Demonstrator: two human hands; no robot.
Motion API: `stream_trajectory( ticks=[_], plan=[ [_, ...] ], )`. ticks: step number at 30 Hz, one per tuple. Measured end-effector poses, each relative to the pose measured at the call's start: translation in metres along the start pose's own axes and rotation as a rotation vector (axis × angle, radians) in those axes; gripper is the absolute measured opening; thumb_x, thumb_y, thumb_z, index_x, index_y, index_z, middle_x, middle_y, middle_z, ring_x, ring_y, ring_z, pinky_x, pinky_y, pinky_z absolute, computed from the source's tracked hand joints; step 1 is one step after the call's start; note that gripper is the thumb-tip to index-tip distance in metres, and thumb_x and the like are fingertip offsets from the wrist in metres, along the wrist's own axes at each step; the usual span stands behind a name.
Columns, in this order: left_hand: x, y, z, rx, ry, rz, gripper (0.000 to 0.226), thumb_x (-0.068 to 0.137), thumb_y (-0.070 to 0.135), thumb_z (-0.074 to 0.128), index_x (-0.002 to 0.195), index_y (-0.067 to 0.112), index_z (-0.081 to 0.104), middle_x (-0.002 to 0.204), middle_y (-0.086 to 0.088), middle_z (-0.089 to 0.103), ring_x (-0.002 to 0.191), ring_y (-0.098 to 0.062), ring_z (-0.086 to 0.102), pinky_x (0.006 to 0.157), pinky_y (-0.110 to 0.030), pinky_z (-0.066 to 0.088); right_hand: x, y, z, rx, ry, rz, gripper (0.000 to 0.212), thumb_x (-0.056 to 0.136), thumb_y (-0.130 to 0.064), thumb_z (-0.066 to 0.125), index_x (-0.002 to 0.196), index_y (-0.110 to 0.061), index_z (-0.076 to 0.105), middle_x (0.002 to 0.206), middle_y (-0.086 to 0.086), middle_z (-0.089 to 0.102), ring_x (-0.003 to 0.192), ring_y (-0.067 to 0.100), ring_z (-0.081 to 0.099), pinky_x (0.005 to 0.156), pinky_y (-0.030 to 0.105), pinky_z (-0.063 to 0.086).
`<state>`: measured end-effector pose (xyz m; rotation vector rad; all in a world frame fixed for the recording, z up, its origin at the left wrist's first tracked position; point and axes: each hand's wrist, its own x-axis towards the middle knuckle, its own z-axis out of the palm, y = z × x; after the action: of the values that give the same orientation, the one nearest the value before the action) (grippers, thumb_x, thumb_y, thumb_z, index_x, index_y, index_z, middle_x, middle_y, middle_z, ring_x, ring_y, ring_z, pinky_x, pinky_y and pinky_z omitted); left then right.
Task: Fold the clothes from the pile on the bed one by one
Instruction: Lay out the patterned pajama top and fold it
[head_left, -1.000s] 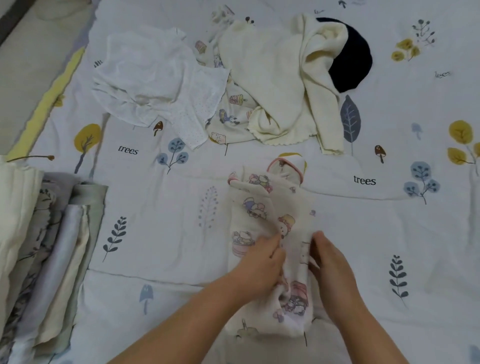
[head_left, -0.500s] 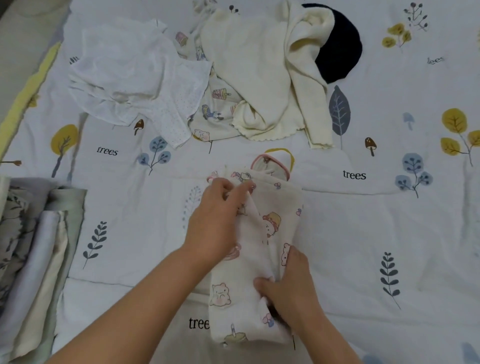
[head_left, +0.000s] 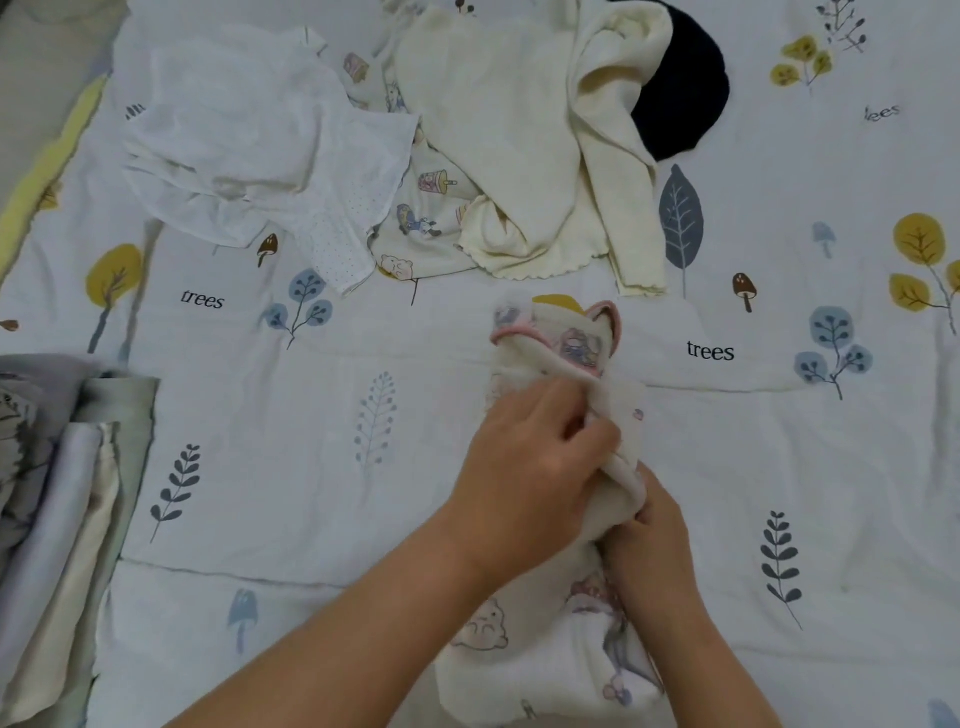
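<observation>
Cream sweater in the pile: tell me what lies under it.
Under the cream sweater show a cartoon-print garment and, at its right, a dark navy item. How far either reaches beneath is covered.

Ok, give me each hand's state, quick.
Left hand: grips a fold of the cream cartoon-print baby garment.
Right hand: pinches the same garment's edge.

**Inspector A:** Hands in frame?

**Inspector B:** Two: left hand (head_left: 530, 467), right hand (head_left: 649, 540).

**Inspector A:** Garments?

**Inspector B:** One cartoon-print garment (head_left: 561, 649) lower centre. In the upper pile, four: white dotted garment (head_left: 249, 145), cream sweater (head_left: 509, 130), printed garment (head_left: 421, 218), dark navy item (head_left: 680, 98).

**Inspector A:** Folded stack?

**Inspector B:** One folded stack (head_left: 62, 519), lower left; layer count uncertain.
</observation>
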<state>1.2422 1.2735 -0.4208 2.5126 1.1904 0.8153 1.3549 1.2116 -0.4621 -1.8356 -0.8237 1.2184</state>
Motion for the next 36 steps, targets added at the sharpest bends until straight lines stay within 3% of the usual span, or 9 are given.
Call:
stream_trajectory(
  ticks=[6, 11, 15, 19, 22, 25, 27, 30, 36],
  plan=[
    [0.002, -0.011, 0.049, 0.127, -0.21, -0.232, 0.036, 0.065, 0.011, 0.075, 0.101, 0.01, 0.07, 0.084, -0.012, 0.062, 0.079, -0.03, 0.062, 0.072, -0.035, 0.048, 0.007, 0.006, -0.015, 0.473, -0.245, 0.306, 0.044, 0.08, -0.055, 0.053, 0.113, -0.026, 0.062, 0.111, -0.006, 0.069, 0.099, 0.008, 0.066, 0.08, 0.024, 0.051],
    [0.008, -0.029, 0.051, 0.084, -0.356, -0.351, 0.056, 0.077, 0.018, 0.068, 0.13, 0.009, 0.052, 0.109, -0.012, 0.055, 0.101, -0.031, 0.051, 0.083, -0.04, 0.04, -0.004, 0.008, 0.009, -0.056, -0.313, 0.117, 0.112, 0.064, -0.016, 0.081, 0.144, -0.044, 0.007, 0.13, -0.019, 0.038, 0.118, 0.0, 0.045, 0.094, 0.018, 0.04],
    [0.017, -0.033, 0.05, 0.133, -0.343, -0.289, 0.058, 0.081, 0.021, 0.063, 0.136, 0.012, 0.046, 0.119, -0.01, 0.052, 0.107, -0.029, 0.049, 0.084, -0.037, 0.037, -0.004, 0.023, -0.008, -0.023, -0.351, 0.058, 0.099, 0.074, -0.002, 0.071, 0.128, -0.059, 0.011, 0.12, -0.042, 0.038, 0.102, -0.027, 0.044, 0.077, -0.003, 0.038],
    [0.023, -0.037, 0.056, 0.163, -0.351, -0.127, 0.059, 0.085, 0.028, 0.059, 0.141, 0.018, 0.042, 0.15, -0.008, 0.034, 0.136, -0.028, 0.032, 0.108, -0.041, 0.024, -0.011, 0.025, -0.028, -0.069, -0.384, 0.121, 0.091, 0.081, -0.005, 0.068, 0.137, -0.05, 0.013, 0.139, -0.03, 0.035, 0.117, -0.012, 0.046, 0.084, 0.001, 0.039],
    [0.024, -0.049, 0.068, 0.203, -0.456, -0.123, 0.058, 0.094, 0.037, 0.044, 0.148, 0.025, 0.025, 0.159, 0.001, 0.005, 0.146, -0.018, -0.002, 0.114, -0.033, 0.0, -0.015, 0.01, -0.017, -0.489, -0.092, 0.113, 0.094, 0.086, -0.019, 0.063, 0.149, -0.026, -0.007, 0.153, -0.006, 0.02, 0.137, 0.015, 0.026, 0.107, 0.023, 0.026],
    [0.025, -0.05, 0.08, 0.227, -0.494, -0.128, 0.061, 0.095, 0.041, 0.039, 0.149, 0.028, 0.016, 0.159, 0.003, -0.003, 0.145, -0.014, -0.01, 0.112, -0.032, -0.007, -0.022, -0.015, 0.016, -0.752, 0.242, -0.204, 0.066, 0.09, -0.028, 0.044, 0.147, -0.006, 0.021, 0.15, 0.016, 0.031, 0.139, 0.029, 0.029, 0.109, 0.041, 0.025],
    [0.025, -0.052, 0.088, 0.227, -0.497, -0.121, 0.061, 0.095, 0.042, 0.036, 0.15, 0.03, 0.011, 0.158, 0.006, -0.005, 0.144, -0.011, -0.013, 0.11, -0.031, -0.011, -0.02, -0.015, 0.034, -0.884, 0.125, -0.2, 0.068, 0.09, -0.041, 0.032, 0.143, 0.0, 0.031, 0.147, 0.022, 0.034, 0.136, 0.032, 0.031, 0.103, 0.052, 0.03],
    [0.019, -0.062, 0.096, 0.214, -0.509, -0.116, 0.058, 0.097, 0.039, 0.033, 0.149, 0.033, 0.009, 0.155, 0.012, -0.01, 0.14, -0.005, -0.021, 0.11, -0.034, -0.008, -0.011, 0.018, 0.04, -1.045, -0.102, -0.043, 0.076, 0.09, -0.062, 0.01, 0.143, -0.016, -0.019, 0.153, 0.01, -0.021, 0.143, 0.026, -0.01, 0.116, 0.049, 0.005],
    [0.012, -0.078, 0.112, 0.142, -0.505, -0.156, 0.057, 0.093, 0.045, 0.026, 0.147, 0.039, 0.011, 0.149, 0.019, -0.014, 0.138, 0.0, -0.017, 0.111, -0.033, -0.001, -0.003, 0.035, 0.043, -1.006, -0.026, -0.073, 0.066, 0.09, -0.049, 0.025, 0.14, -0.008, 0.038, 0.141, 0.021, 0.042, 0.127, 0.038, 0.045, 0.095, 0.058, 0.038]
  ],
)
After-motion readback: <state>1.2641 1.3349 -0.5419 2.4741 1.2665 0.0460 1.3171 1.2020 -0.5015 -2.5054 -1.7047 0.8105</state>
